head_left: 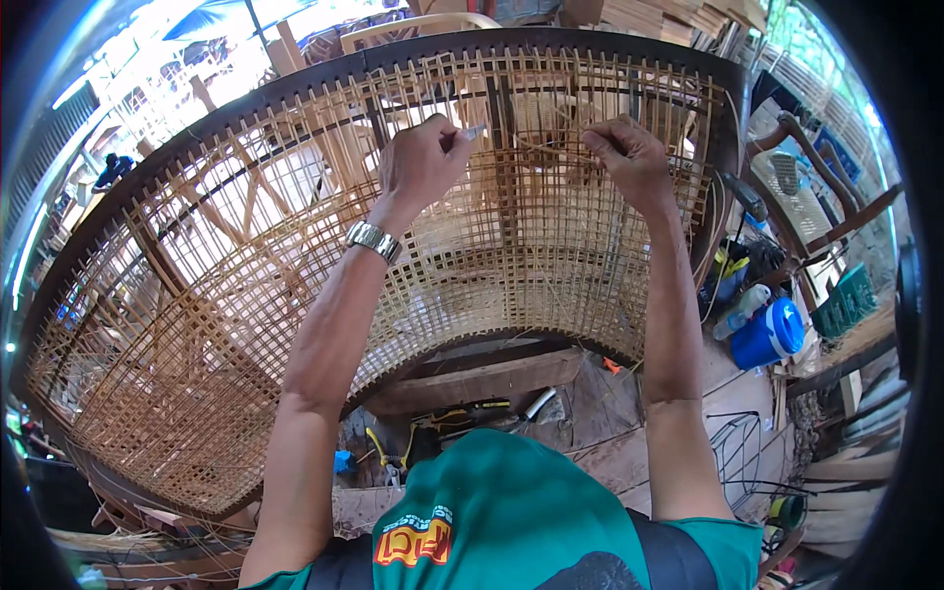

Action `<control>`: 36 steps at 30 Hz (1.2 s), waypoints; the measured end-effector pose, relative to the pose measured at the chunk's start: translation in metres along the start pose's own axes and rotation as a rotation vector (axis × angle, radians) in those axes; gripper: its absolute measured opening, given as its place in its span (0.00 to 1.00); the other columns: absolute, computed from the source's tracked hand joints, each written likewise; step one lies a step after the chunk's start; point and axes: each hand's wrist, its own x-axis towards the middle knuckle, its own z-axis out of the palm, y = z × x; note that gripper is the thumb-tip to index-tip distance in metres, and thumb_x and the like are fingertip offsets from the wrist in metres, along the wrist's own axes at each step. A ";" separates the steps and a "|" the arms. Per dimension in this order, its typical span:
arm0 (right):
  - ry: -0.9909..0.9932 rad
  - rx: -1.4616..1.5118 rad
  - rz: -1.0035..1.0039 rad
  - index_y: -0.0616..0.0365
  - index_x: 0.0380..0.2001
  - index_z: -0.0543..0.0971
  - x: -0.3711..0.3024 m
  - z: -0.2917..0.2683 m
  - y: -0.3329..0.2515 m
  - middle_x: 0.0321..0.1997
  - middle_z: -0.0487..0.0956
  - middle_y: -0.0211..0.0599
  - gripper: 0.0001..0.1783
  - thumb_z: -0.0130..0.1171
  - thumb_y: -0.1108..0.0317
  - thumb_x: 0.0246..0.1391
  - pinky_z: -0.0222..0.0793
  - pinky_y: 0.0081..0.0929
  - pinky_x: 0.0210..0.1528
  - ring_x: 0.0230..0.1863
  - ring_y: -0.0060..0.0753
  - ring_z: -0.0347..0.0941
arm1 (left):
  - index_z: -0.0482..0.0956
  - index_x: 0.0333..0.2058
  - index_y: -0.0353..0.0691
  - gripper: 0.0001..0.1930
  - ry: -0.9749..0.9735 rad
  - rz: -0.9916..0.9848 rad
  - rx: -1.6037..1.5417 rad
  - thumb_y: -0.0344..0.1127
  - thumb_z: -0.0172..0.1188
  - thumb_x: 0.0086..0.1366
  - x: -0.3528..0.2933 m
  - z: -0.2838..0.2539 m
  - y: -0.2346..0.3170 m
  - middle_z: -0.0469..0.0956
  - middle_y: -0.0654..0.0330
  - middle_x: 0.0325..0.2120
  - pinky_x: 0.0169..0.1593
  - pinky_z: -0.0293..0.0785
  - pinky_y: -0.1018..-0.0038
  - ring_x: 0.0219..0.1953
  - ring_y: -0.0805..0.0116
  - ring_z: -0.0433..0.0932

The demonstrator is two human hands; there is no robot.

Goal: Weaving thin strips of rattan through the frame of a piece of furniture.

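Observation:
A large curved panel of open rattan weave (462, 221), strung across a dark frame (295, 95), spreads out before me. My left hand (423, 162) is closed above the upper middle of the weave, a metal-banded watch (374, 241) on its wrist. From between its thumb and fingers sticks a small, pale, pointed piece (475, 132), whose kind I cannot make out. Farther right, my right hand (631, 159) is pinched over the weave near the frame's right end. A thin cane strand (553, 147) runs to its fingertips.
Below the panel lie yellow-handled pliers (379, 447) and other tools beside a wooden beam (477, 382). At the right are a blue jug (767, 332), a clear bottle (742, 312), a green basket (846, 302) and a bent-wood chair frame (836, 211). Wood pieces (678, 25) are stacked behind.

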 end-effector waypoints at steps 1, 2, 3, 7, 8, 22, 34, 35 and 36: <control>0.003 -0.006 -0.001 0.57 0.57 0.99 0.001 -0.002 0.001 0.47 0.89 0.23 0.09 0.81 0.65 0.84 0.81 0.24 0.45 0.42 0.15 0.83 | 0.97 0.45 0.44 0.17 0.021 0.010 0.056 0.52 0.75 0.81 0.000 0.001 0.002 0.99 0.55 0.35 0.42 0.90 0.59 0.36 0.56 0.99; -0.006 0.004 0.047 0.57 0.58 0.99 0.002 -0.004 0.002 0.50 0.91 0.26 0.11 0.82 0.64 0.83 0.83 0.26 0.51 0.48 0.19 0.86 | 0.97 0.45 0.44 0.17 0.022 0.013 0.051 0.52 0.75 0.81 0.005 0.001 0.003 0.99 0.55 0.35 0.42 0.90 0.59 0.36 0.56 0.99; -0.016 0.016 0.100 0.57 0.59 0.99 0.000 -0.005 0.003 0.54 0.94 0.28 0.12 0.83 0.62 0.82 0.85 0.28 0.57 0.53 0.23 0.89 | 0.97 0.44 0.43 0.17 -0.056 -0.002 0.111 0.52 0.74 0.80 0.011 -0.005 0.013 0.99 0.55 0.34 0.42 0.90 0.58 0.34 0.57 0.98; -0.035 0.017 0.204 0.56 0.60 1.00 0.001 0.007 -0.020 0.58 0.96 0.30 0.14 0.84 0.61 0.80 0.88 0.31 0.63 0.58 0.27 0.92 | 0.96 0.44 0.40 0.18 -0.233 0.054 0.153 0.50 0.72 0.78 0.033 -0.023 0.023 0.95 0.53 0.29 0.41 0.89 0.56 0.30 0.58 0.94; -0.027 -0.008 0.121 0.54 0.59 1.00 0.001 0.009 -0.019 0.57 0.96 0.28 0.14 0.84 0.60 0.80 0.90 0.31 0.60 0.55 0.26 0.92 | 0.96 0.45 0.39 0.18 -0.289 0.104 0.156 0.49 0.71 0.78 0.037 -0.028 0.028 0.94 0.52 0.28 0.41 0.88 0.56 0.30 0.57 0.93; -0.100 0.085 0.214 0.55 0.61 1.00 0.001 0.006 -0.006 0.57 0.97 0.29 0.14 0.83 0.60 0.82 0.89 0.32 0.66 0.58 0.26 0.92 | 0.92 0.50 0.36 0.21 -0.143 0.110 0.309 0.52 0.69 0.90 0.005 -0.042 0.022 0.95 0.48 0.35 0.43 0.91 0.48 0.36 0.44 0.96; -0.060 0.023 0.267 0.54 0.59 1.01 0.004 0.024 -0.022 0.53 0.97 0.28 0.14 0.83 0.58 0.82 0.89 0.31 0.60 0.54 0.24 0.91 | 0.94 0.40 0.38 0.25 -0.023 0.269 0.187 0.55 0.73 0.89 0.025 -0.017 -0.028 0.93 0.49 0.32 0.40 0.86 0.49 0.35 0.49 0.95; -0.060 0.048 0.244 0.54 0.59 1.01 0.003 0.021 -0.020 0.53 0.97 0.28 0.14 0.83 0.57 0.82 0.89 0.31 0.59 0.54 0.23 0.91 | 0.94 0.40 0.37 0.25 0.066 0.338 0.096 0.56 0.73 0.89 0.022 -0.016 -0.029 0.93 0.50 0.30 0.37 0.84 0.50 0.32 0.50 0.94; -0.062 0.075 0.224 0.54 0.59 1.01 0.000 0.018 -0.017 0.53 0.97 0.27 0.15 0.83 0.57 0.82 0.89 0.31 0.59 0.53 0.23 0.91 | 0.95 0.40 0.40 0.27 0.044 0.270 0.080 0.59 0.72 0.89 0.016 -0.017 -0.028 0.93 0.53 0.29 0.35 0.82 0.51 0.29 0.50 0.92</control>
